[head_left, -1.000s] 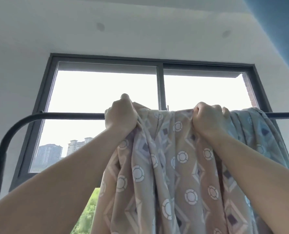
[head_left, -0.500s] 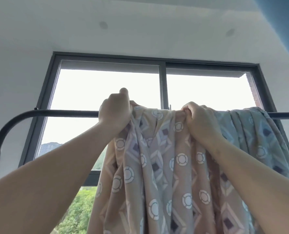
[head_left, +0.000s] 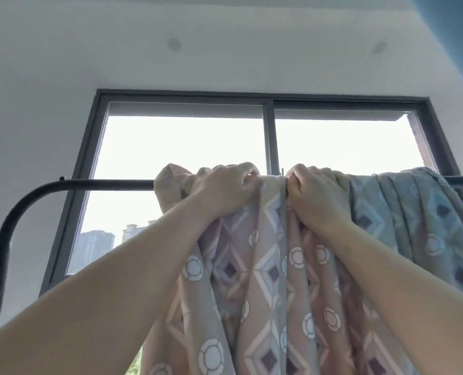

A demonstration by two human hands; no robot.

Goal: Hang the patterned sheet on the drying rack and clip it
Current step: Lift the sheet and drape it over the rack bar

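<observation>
Left grip (head_left: 222,190) is curled tight round the bunched patterned sheet (head_left: 263,280), which is draped over the top bar of the drying rack (head_left: 103,183). Right grip (head_left: 315,197), just beside it, pinches a fold there. With no clip in sight, uneven weight could drag the sheet off once it is let go.

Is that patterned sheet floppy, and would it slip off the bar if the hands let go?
Probably floppy: the patterned sheet hangs in soft folds. It may slide, since it is bunched on a smooth-looking rack bar with no clip visible.
</observation>
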